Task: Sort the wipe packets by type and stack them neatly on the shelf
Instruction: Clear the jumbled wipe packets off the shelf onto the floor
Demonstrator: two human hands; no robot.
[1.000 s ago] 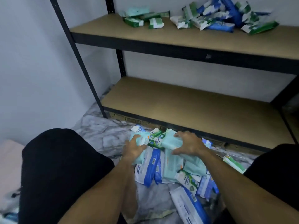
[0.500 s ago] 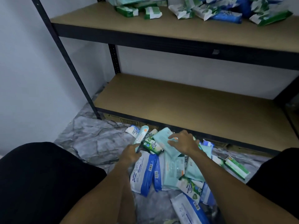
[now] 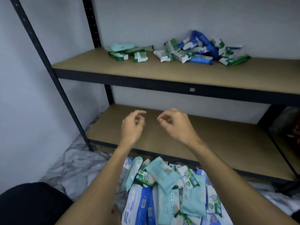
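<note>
over the lower shelf [image 3: 227, 143], the left hand [image 3: 132, 127] and right hand [image 3: 176, 125] are being held empty, each grip loosely curled.

No word, brand or number is legible. On the floor heap, the green-and-white packet [image 3: 188, 177] bears a shield-shaped emblem and lines of dark print, blurred beyond reading. The second green-and-white packet [image 3: 214, 202], at the right of the heap, bears similar print above a shield emblem, likewise illegible. The blue-and-white packet [image 3: 142, 207] at the front carries a barcode strip whose digits cannot be read. The pale teal packet [image 3: 162, 173] shows an orange round mark and no legible lettering. The small pale sticker [image 3: 192, 89] on the upper shelf rail [image 3: 162, 84] is too small to read.
</note>
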